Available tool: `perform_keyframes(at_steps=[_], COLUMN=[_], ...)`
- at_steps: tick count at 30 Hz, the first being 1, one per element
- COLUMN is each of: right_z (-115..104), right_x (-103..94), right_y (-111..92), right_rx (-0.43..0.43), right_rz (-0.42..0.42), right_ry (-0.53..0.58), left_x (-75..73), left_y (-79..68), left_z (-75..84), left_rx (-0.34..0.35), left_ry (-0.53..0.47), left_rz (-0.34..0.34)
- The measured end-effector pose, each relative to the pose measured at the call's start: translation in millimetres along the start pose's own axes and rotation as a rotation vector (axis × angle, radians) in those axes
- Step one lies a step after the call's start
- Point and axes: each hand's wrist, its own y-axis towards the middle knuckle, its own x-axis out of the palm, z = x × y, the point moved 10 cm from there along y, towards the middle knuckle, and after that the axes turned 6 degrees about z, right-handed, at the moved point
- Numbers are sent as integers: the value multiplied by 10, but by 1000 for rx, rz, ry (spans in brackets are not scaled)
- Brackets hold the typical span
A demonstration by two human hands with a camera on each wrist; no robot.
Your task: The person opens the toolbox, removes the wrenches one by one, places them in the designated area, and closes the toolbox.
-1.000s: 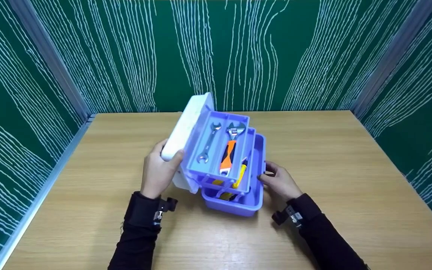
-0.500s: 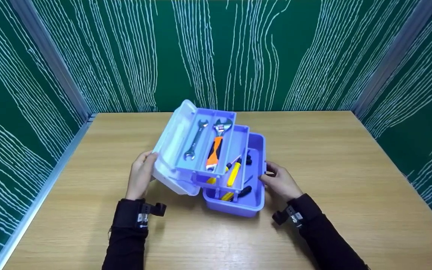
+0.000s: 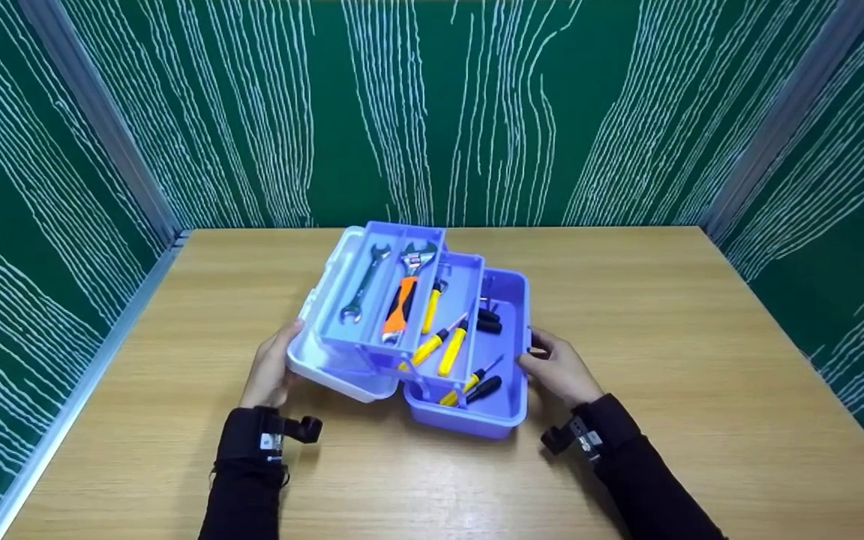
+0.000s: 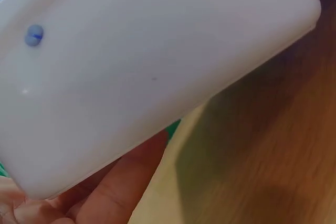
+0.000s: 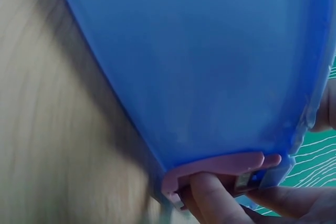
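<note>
A purple toolbox [image 3: 469, 426] stands on the table with its stepped trays [image 3: 439, 251] fanned out to the left. Its whitish lid [image 3: 342, 384] leans far back at the left, low over the table. My left hand [image 3: 271, 369] holds the lid's outer edge; in the left wrist view its fingers [image 4: 123, 187] lie behind the white shell. At the opposite side, my right hand [image 3: 563, 369] grips the box's wall, and the right wrist view shows fingers [image 5: 212, 198] at a pink latch [image 5: 220, 165]. An open-end wrench [image 3: 366, 283] and an orange-handled adjustable wrench [image 3: 400, 300] lie in the top tray.
Several yellow-handled screwdrivers [image 3: 453, 349] lie in the lower tray and box bottom. Black-handled tools [image 3: 486, 388] are partly hidden there. The wooden table [image 3: 664, 315] extends around the box, with green, white-streaked walls [image 3: 604, 112] behind and beside it.
My left hand has swung the lid down to the left, and the trays have spread out with it, uncovering more tools. The right hand has stayed at the box's side.
</note>
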Motion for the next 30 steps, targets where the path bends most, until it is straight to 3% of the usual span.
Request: perform_keyframes(at_steps=[5, 9, 15, 19, 25, 30], right_z=[-10, -18, 6, 12, -8, -1], right_x=[7, 4, -5, 6, 9, 17], right_y=[-21, -30, -10, -7, -16, -18], right_rx=[-3, -10, 4, 9, 1, 0], right_rz=[-6, -9, 0, -6, 2, -3], right_ry=[-10, -16, 16, 35, 34, 33], left_x=[-89, -140, -141, -99, -71, -80], left_y=[9, 9, -8, -13, -6, 19], left_z=[-26, 5, 129, 175, 146, 82], left_rx=[-8, 26, 181, 268, 309, 278], left_ry=[84, 229, 613, 766, 906, 929], left_rz=[27, 54, 100, 113, 118, 104])
